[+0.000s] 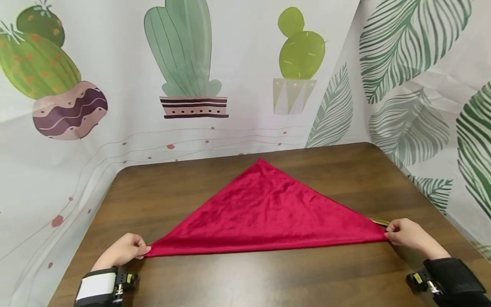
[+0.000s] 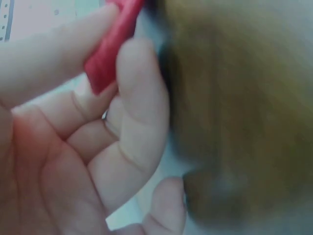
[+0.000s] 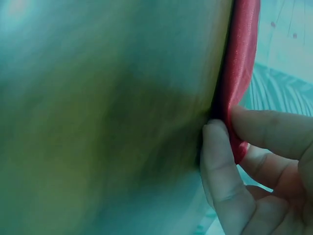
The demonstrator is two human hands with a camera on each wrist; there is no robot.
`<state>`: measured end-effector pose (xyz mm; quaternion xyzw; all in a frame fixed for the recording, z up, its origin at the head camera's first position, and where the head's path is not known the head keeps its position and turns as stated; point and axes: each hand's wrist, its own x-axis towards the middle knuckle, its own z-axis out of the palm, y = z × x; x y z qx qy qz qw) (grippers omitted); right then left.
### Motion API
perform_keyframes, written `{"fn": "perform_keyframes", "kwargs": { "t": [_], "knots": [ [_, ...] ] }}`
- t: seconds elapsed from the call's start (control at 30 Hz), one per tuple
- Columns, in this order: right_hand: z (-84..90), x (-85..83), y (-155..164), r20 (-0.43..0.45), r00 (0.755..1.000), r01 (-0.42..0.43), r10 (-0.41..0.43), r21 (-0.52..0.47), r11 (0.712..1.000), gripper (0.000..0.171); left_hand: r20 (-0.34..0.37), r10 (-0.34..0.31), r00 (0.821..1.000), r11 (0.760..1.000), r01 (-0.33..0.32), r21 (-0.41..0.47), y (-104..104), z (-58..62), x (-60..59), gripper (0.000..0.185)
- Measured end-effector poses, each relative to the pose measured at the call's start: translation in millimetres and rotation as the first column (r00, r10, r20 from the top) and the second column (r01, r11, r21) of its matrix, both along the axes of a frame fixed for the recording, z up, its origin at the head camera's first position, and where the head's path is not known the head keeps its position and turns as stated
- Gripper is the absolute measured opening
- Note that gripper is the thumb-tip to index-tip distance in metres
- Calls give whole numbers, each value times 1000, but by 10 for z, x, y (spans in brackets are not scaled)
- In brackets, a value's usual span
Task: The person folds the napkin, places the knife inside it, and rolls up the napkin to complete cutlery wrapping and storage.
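Note:
A red velvety cloth (image 1: 261,209), folded into a triangle, lies across the wooden table with its peak pointing away from me. My left hand (image 1: 128,249) pinches its left corner between thumb and fingers; that corner (image 2: 110,54) pokes out between the fingertips in the left wrist view. At the other end, my right hand (image 1: 410,236) pinches the right corner. The right wrist view shows the red edge (image 3: 242,58) running down into the thumb and fingers. A thin gold strip (image 1: 379,221) peeks out from behind the cloth beside the right hand.
The brown wooden table (image 1: 245,281) has rounded far corners. Behind it hangs a white backdrop (image 1: 245,55) printed with cacti and leaves, which also covers both sides. Each wrist wears a strap with a small camera, a white-patched strap (image 1: 96,285) on the left.

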<state>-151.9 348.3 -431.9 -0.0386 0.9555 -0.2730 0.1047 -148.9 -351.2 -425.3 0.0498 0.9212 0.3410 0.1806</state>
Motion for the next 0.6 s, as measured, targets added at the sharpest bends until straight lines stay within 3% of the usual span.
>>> {"fn": "perform_keyframes", "kwargs": {
  "t": [0.3, 0.47, 0.6],
  "knots": [
    [-9, -286, -253, -24, 1000, -21, 19, -62, 998, 10, -18, 168, 986, 976, -169, -138, -107, 1, 219, 15],
    [-12, -398, -340, -27, 999, -31, 28, -122, 992, 1, -31, 198, 980, 966, -201, -162, -152, 5, 290, 16],
    [2, -399, -352, -24, 999, -30, 28, -94, 995, 3, -53, 193, 980, 959, -200, -202, -138, 1, 316, 18]
  ]
}}
